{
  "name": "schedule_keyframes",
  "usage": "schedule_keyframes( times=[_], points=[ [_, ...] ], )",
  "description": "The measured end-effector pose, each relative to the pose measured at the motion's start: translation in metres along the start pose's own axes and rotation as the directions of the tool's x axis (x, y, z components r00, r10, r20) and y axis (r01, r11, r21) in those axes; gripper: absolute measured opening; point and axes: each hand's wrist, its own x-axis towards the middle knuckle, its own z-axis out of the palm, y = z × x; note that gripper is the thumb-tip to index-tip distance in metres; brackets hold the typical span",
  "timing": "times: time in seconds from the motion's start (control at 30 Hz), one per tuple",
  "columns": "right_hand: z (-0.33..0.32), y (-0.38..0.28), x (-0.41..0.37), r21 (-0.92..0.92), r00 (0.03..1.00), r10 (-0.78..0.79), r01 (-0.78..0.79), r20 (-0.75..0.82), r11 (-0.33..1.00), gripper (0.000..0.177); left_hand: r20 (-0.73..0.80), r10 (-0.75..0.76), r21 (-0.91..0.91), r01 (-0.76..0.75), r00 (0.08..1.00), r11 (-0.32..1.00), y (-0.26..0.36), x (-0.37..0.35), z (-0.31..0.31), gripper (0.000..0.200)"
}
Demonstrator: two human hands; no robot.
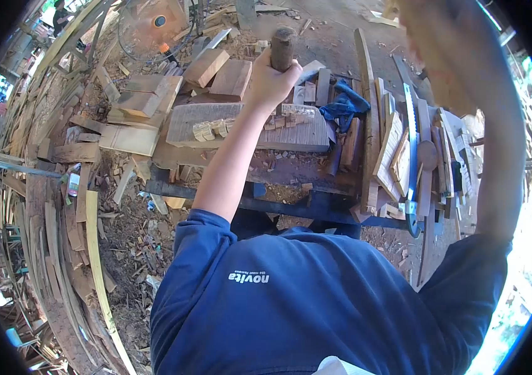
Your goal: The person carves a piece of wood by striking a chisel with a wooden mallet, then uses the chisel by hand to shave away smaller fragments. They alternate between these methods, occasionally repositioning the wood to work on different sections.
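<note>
My left hand [271,80] is closed around a thick, round wooden tool handle [283,45], held upright with its worn dark end toward me. The tool's lower end is hidden behind the hand. Below my left forearm lies a thick grey wooden block [303,137] on the workbench. Small pale notched wood pieces [213,130] rest along it, partly covered by the forearm. My right arm is raised at the upper right, and my right hand [401,14] is smeared by motion at the top edge. Whatever it may hold is out of view.
A handsaw [412,150] stands among upright boards on the right. A dark blue cloth [346,106] lies beside the block. Cut wood blocks [206,67] are stacked at left, an orange fan [156,22] stands behind, and long strips [96,250] and chips litter the ground.
</note>
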Motion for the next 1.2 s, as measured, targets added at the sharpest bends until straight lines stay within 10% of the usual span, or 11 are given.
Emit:
schedule_keyframes(
  times=[0.1, 0.23, 0.3, 0.33, 0.37, 0.43, 0.53, 0.87, 0.97, 1.1, 1.2],
  points=[
    [0.013, -0.001, 0.011, 0.095, 0.983, -0.019, 0.037, -0.185, 0.995, 0.045, 0.013, 0.014, 0.002, -0.014, 1.0, 1.0, 0.0, 0.002, 0.0, 0.016],
    [0.044, 0.046, 0.012, -0.328, 0.805, 0.332, -0.182, 0.492, 0.927, 0.047, 0.025, -0.042, -0.068, 0.044, 0.999, 0.997, -0.005, 0.009, 0.001, 0.017],
    [0.077, 0.1, 0.008, -0.112, 0.862, -0.466, 0.492, 0.198, 0.863, 0.045, 0.015, -0.016, -0.047, 0.016, 1.0, 0.999, -0.009, 0.008, -0.001, 0.017],
    [0.059, 0.076, 0.013, -0.113, 0.861, -0.47, 0.496, 0.195, 0.861, 0.045, -0.007, -0.022, -0.027, 0.022, 1.0, 0.999, -0.009, 0.008, -0.002, 0.017],
    [0.021, 0.029, 0.022, 0.026, 0.876, -0.186, 0.195, 0.446, 0.98, 0.046, -0.027, -0.027, -0.009, 0.027, 0.999, 1.0, -0.008, 0.009, -0.002, 0.017],
    [-0.001, 0.0, 0.035, -0.015, 0.903, 0.005, 0.001, 0.43, 1.0, 0.045, -0.015, -0.035, -0.014, 0.035, 0.999, 0.999, -0.007, 0.01, -0.002, 0.017],
    [0.003, -0.002, 0.045, -0.016, 0.961, 0.006, -0.002, 0.277, 1.0, 0.044, -0.006, -0.041, -0.029, 0.041, 0.999, 0.999, -0.006, 0.008, -0.001, 0.017],
    [0.023, 0.005, 0.02, -0.041, 0.845, 0.131, -0.129, 0.519, 0.991, 0.037, -0.031, 0.003, -0.097, -0.006, 1.0, 0.995, -0.007, 0.004, -0.002, 0.014],
    [0.002, -0.008, 0.042, 0.019, 0.91, 0.096, -0.113, 0.404, 0.993, 0.063, -0.033, 0.002, -0.059, -0.004, 0.999, 0.998, -0.011, 0.005, -0.002, 0.014],
    [0.022, 0.017, 0.034, -0.226, 0.886, 0.206, -0.119, 0.415, 0.967, 0.041, -0.046, 0.033, -0.101, -0.038, 0.998, 0.994, -0.006, 0.001, -0.001, 0.014],
    [0.061, 0.03, 0.001, -0.188, 0.856, -0.027, 0.145, 0.517, 0.971, 0.036, -0.055, 0.035, -0.056, -0.038, 0.998, 0.998, -0.006, 0.002, -0.003, 0.013]
  ],
)
